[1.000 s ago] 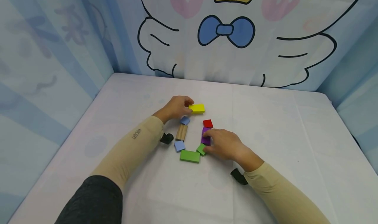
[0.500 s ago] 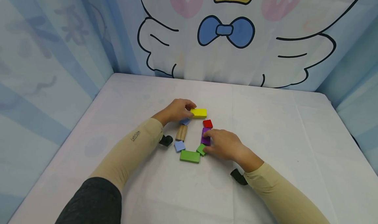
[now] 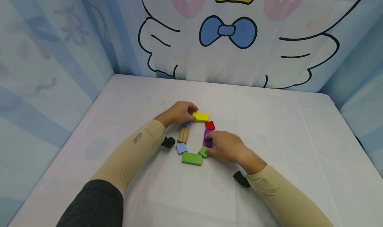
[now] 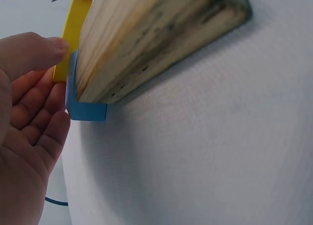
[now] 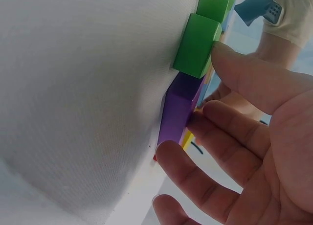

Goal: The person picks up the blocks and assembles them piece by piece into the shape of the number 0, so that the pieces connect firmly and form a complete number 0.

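Observation:
In the head view my left hand [image 3: 179, 113] pinches the left end of a yellow block [image 3: 201, 117] between thumb and fingers. That block lies at the far end of a ring of blocks, above a red block [image 3: 210, 125] and a blue block [image 3: 187, 123] partly hidden by the hand. My right hand [image 3: 228, 147] rests at the ring's right side, its fingers relaxed. Its thumb touches the small green block [image 5: 198, 45], and its fingertips lie at the purple block [image 5: 180, 107]. On the ring's left stands a wooden block [image 4: 156, 34], close to the left wrist camera.
A second blue block [image 3: 181, 148] and a long green block [image 3: 192, 158] make up the ring's near end. A white cloth [image 3: 284, 140] covers the table. Printed curtains [image 3: 227, 60] hang behind and at both sides.
My left hand has brought the yellow block toward me, down close to the red and blue blocks. The right hand stays in place.

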Demonstrator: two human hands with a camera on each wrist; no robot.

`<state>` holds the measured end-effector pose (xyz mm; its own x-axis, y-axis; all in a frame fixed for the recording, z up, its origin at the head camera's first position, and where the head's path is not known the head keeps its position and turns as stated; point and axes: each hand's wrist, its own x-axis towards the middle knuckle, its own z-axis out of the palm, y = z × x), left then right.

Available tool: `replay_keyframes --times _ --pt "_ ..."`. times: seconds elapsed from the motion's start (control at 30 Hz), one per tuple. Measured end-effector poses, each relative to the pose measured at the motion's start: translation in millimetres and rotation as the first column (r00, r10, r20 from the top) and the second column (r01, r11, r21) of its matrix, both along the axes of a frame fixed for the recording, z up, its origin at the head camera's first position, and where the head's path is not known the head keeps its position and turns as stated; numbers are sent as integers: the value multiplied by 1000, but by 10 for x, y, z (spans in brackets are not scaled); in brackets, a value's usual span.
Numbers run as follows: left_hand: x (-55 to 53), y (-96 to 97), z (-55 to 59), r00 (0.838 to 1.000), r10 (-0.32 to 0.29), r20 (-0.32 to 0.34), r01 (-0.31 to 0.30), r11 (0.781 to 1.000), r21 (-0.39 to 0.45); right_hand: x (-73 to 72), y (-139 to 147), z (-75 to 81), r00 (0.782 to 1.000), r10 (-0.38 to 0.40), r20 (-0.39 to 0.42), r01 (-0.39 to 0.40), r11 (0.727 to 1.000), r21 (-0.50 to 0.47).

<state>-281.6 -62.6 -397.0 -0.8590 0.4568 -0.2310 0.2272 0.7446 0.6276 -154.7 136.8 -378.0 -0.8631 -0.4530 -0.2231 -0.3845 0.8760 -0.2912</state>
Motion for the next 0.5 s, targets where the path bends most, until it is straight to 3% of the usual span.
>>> replay_keyframes --times 0.5 --pt "-21 -29 9 1000 -18 26 18 1000 -7 -6 -12 8 1000 -11 15 10 1000 13"
